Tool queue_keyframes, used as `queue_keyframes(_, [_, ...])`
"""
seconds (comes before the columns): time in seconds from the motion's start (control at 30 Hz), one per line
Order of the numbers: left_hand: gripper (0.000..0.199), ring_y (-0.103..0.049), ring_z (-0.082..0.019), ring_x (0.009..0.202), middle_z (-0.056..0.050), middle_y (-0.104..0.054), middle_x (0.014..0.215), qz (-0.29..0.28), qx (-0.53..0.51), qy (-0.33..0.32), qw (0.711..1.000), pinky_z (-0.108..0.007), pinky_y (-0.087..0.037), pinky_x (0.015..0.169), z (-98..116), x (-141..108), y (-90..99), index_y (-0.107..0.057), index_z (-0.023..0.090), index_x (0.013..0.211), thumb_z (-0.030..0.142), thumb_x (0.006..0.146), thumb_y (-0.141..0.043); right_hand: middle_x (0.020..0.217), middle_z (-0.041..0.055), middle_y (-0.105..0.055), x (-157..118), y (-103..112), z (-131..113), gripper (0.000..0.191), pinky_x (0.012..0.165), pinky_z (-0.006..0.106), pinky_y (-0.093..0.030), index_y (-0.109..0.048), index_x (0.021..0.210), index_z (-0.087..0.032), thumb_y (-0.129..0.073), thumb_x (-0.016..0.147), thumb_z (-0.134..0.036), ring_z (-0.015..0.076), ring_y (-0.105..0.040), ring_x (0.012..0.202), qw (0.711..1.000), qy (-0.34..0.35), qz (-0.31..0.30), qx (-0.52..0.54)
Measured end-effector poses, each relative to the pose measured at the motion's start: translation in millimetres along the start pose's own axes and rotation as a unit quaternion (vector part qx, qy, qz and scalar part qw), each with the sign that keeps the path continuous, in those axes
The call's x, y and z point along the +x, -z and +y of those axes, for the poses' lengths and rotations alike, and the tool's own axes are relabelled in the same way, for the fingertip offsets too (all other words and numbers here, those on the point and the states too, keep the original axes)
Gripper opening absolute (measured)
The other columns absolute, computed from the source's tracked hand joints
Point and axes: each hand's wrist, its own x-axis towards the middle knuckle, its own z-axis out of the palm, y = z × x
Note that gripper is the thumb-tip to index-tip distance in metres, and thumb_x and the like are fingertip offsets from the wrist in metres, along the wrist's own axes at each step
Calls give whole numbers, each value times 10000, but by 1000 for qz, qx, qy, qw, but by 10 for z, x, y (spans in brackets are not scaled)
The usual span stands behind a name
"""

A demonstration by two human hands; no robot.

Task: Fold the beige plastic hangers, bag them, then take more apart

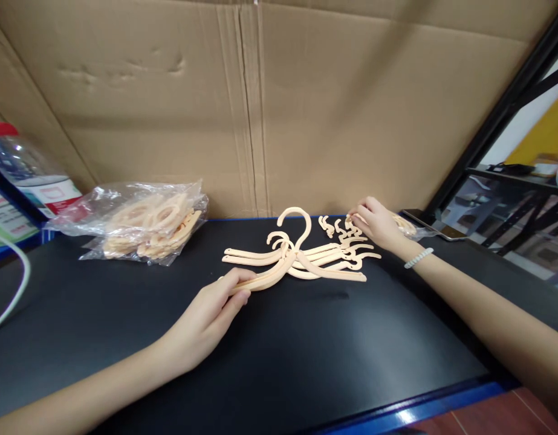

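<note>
With your left hand [215,309] closed around a hanger [293,258], your curled right hand [375,226], its hold unclear, could scatter the far-right small pieces [343,232] because they lie crowded.

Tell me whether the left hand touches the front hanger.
Touching: the head view shows the left hand holding the front hanger between thumb and fingers.

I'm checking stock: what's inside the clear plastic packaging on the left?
Inside the clear plastic packaging are peach-coloured pieces, some curved, piled together. Upper ones hide those beneath, so the count can't be told.
</note>
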Motion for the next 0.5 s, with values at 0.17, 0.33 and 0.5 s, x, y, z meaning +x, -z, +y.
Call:
queue_keyframes(0.17, [219,-485,-142,666,31,-499,752,1,-33,32,999,-241,-384,630,-25,20,-5,-515,215,1049,354,986,-359,844,74,-656,4,110,-146,119,744,382,-497,-559,864,-209,-499,920,-295,224,-626,808,980,-106,125,113])
queue_keyframes(0.33, [245,-453,-133,623,33,-483,747,-8,-83,53,995,-245,-379,593,-52,30,3,-506,211,1060,391,984,-358,772,41,-693,35,215,-481,251,690,337,-524,-493,787,-217,-621,863,-418,194,-677,735,872,-227,83,425])
queue_keyframes(0.5, [247,-463,-129,642,28,-489,775,11,-133,74,988,-251,-391,611,-47,28,11,-507,208,1075,400,981,-382,710,9,-686,59,295,-833,311,588,296,-531,-453,781,-219,-695,822,-411,175,-679,644,788,-240,8,567])
